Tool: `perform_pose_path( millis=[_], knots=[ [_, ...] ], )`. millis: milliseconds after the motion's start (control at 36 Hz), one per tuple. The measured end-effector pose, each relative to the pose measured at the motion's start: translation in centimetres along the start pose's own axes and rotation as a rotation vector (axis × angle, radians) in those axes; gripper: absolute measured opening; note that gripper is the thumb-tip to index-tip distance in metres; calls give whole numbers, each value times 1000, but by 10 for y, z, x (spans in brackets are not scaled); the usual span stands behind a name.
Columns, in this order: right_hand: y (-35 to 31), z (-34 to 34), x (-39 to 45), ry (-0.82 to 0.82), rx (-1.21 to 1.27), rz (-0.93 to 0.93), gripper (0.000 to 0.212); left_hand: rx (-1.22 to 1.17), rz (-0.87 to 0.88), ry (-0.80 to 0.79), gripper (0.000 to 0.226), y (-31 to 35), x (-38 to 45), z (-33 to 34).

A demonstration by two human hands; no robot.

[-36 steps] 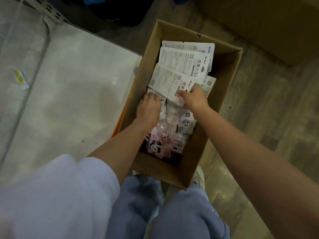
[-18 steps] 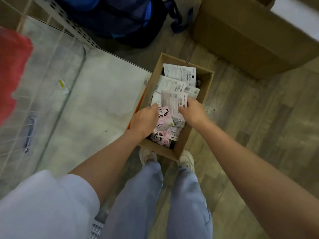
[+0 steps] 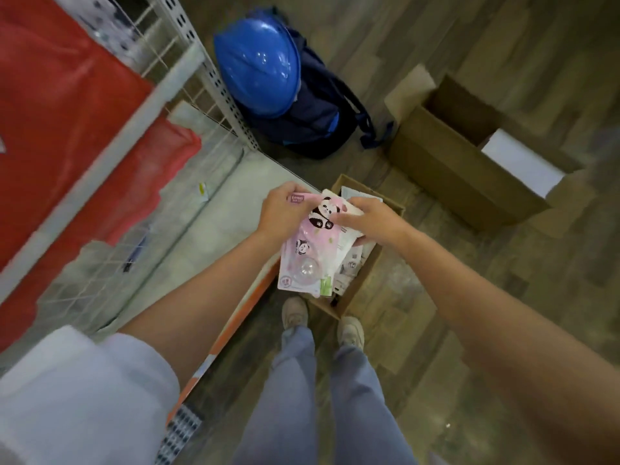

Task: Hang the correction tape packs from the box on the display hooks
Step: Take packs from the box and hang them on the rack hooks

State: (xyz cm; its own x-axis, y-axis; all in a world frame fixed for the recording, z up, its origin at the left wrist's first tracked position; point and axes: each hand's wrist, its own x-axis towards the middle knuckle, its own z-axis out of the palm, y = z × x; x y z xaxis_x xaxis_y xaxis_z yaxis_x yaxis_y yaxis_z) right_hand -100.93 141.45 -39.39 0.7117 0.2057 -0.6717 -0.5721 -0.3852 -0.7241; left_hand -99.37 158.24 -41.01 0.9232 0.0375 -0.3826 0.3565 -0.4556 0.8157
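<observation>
Both hands are up over the box (image 3: 389,209), sharing a stack of pink packs (image 3: 310,253) with panda artwork. The left hand (image 3: 285,211) grips the stack's top left corner, fingers curled round the edge, most fingertips hidden behind the card. The right hand (image 3: 369,218) pinches the top right, fingers clamped on the pink card and on white packs (image 3: 349,243) fanned behind it; how many lie in that fan is hard to tell. The stack covers most of the box's opening, so only a few pale packs show inside. The box sits on the wooden floor (image 3: 503,297) just ahead of the shoes (image 3: 295,312). The shelf (image 3: 214,209) on the left is blurred, with smeared red shapes. Farther off, a blue helmet (image 3: 258,58) rests on a dark backpack (image 3: 315,122), beside a bigger open carton (image 3: 469,162).
</observation>
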Motion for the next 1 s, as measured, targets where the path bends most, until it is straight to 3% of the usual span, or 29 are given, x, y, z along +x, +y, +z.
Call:
perform_pose_path(
  millis=[83,194,278,361,528,694,861,1000],
  knots=[
    [-33,-4,-22,-57,-30,-61,27,-139,-39,57,19,29,-15,-16],
    [-80,-11,-52,-76,-16,-146,17,-282,-94,96,15,67,-33,-45],
    [-115,-16,-73,-60,-9,-221,20,-283,-99,-24,18,95,-49,-74],
    [-153,-20,-94,-44,-31,-300,18,-396,-78,-169,40,121,-70,-102],
    [-215,-19,-128,9,-92,-447,16,-452,143,-217,45,163,-114,-142],
    [-260,2,-151,-23,-68,-564,23,-411,227,-43,30,185,-159,-180],
    [-290,56,-171,-63,-16,-650,33,-413,237,285,24,183,-200,-223],
    [-307,109,-198,-324,-43,-715,13,-478,241,525,30,170,-238,-271]
  ],
)
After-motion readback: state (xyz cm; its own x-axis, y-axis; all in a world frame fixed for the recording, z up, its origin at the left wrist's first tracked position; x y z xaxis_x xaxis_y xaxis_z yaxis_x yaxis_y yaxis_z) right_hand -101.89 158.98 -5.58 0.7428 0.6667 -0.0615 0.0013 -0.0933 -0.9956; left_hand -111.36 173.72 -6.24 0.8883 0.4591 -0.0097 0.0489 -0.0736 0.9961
